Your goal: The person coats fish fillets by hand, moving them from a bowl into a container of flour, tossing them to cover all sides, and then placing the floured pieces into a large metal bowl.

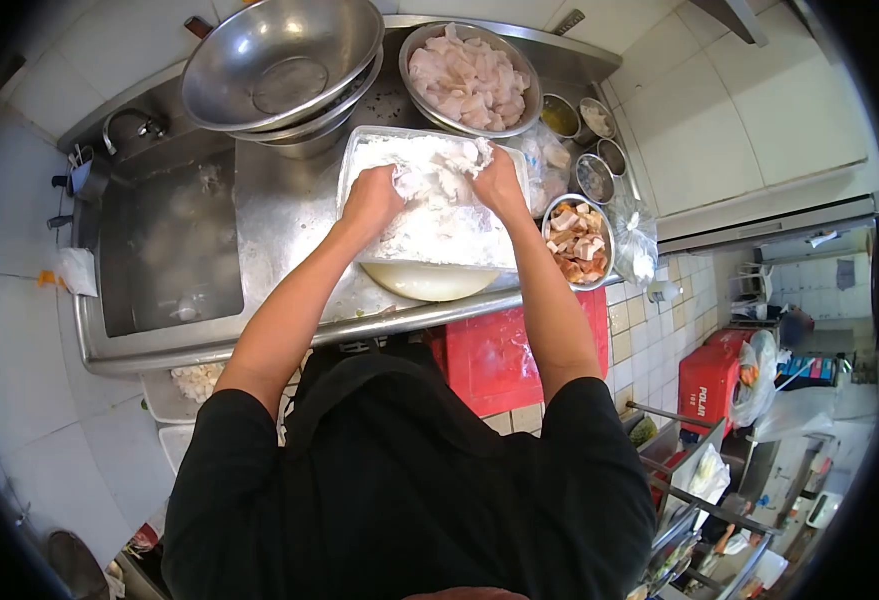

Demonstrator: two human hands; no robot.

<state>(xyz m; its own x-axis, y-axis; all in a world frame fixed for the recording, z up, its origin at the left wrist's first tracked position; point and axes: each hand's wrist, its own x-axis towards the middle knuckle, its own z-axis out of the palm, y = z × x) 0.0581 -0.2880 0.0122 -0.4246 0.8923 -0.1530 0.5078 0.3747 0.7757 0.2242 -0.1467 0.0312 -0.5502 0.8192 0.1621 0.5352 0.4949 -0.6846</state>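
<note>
Head view: loose white powder lies between my left hand and right hand, inside a rectangular whitish plastic tub lengthwise left-right over the steel tabletop. Powder obscures my fingers; I cannot tell whether they grasp anything.

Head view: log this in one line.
left hand: at white powder; right hand: at white clump; tray: holds powder; bowl of pale pieces: beyond tray

This is a working kitchen: there are a steel sink, large metal bowls, raw meat and tiled walls.
</note>
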